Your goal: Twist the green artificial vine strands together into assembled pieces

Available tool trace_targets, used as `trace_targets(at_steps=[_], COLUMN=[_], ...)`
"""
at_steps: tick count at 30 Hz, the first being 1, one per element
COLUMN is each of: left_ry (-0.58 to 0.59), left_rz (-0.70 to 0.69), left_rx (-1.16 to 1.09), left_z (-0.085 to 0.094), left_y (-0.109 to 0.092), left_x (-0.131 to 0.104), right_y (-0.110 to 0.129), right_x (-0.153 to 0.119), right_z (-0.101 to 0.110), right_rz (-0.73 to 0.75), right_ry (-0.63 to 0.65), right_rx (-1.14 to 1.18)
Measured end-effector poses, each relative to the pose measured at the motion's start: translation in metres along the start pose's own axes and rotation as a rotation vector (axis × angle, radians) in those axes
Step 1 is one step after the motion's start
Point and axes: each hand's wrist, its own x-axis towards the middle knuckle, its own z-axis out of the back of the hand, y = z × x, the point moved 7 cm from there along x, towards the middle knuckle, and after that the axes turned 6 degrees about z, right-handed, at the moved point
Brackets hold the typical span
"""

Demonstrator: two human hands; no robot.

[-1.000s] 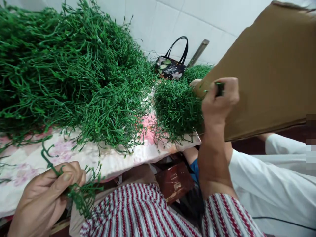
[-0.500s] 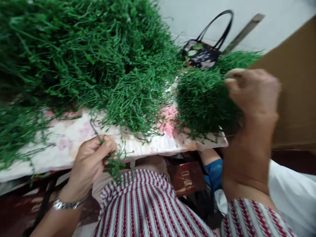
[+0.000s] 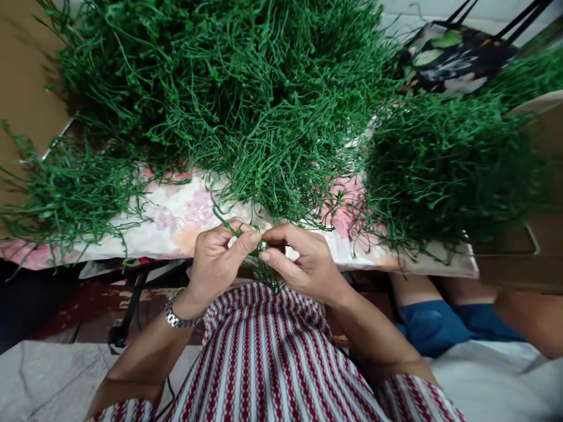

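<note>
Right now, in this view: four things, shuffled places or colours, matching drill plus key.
1. Held green sprig
2. Silver wristband
3. Handbag
4. Tablecloth

A. White with pink and purple flowers
B. Just above the left hand, around the forearm end
C. Upper right, with black handles
D. At the fingers of left and right hand

Pairs: 1-D, 2-B, 3-C, 4-A

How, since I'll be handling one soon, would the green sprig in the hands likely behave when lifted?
The green sprig is probably light, being thin and pinched in fingertips. Its stem seems bendable but fairly self-supporting: it curves yet juts beyond the left hand. The bunched strands below may snag or tangle.
</note>
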Motion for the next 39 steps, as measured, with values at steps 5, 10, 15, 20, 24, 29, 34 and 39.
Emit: trace_targets(at_steps=[5,10,15,20,24,29,34,39], left_ry=[0.007,0.103,0.118,0.177,0.130,0.126,0.096,0.014], left_rz=[0.027,0.077,0.057,-0.074,-0.170,-0.181,-0.128,-0.077], left_rx=[-0.018,-0.035,0.021,0.101,0.189,0.136,0.046,-0.014], left_z=[0.001,-0.004,-0.003,-0.010,-0.011,-0.011,-0.011,-0.009], left_y=[0.009,0.015,0.012,0.000,-0.005,0.000,0.006,0.014], left_x=[-0.003,-0.007,-0.009,-0.008,-0.008,-0.011,-0.012,-0.015], right_y=[-0.009,-0.010,-0.015,-0.033,-0.039,-0.038,-0.038,-0.031], right_x=[-0.010,-0.013,-0.015,-0.024,-0.031,-0.035,-0.036,-0.032], right_z=[0.001,-0.003,-0.004,-0.018,-0.030,-0.036,-0.035,-0.027], right_rz=[-0.057,-0.020,-0.014,-0.257,-0.377,-0.386,-0.330,-0.147], right_ry=[-0.056,-0.013,0.032,0.040,0.004,-0.006,0.021,0.060], right_rx=[0.031,0.057,0.215,0.702,0.921,0.971,0.852,0.541])
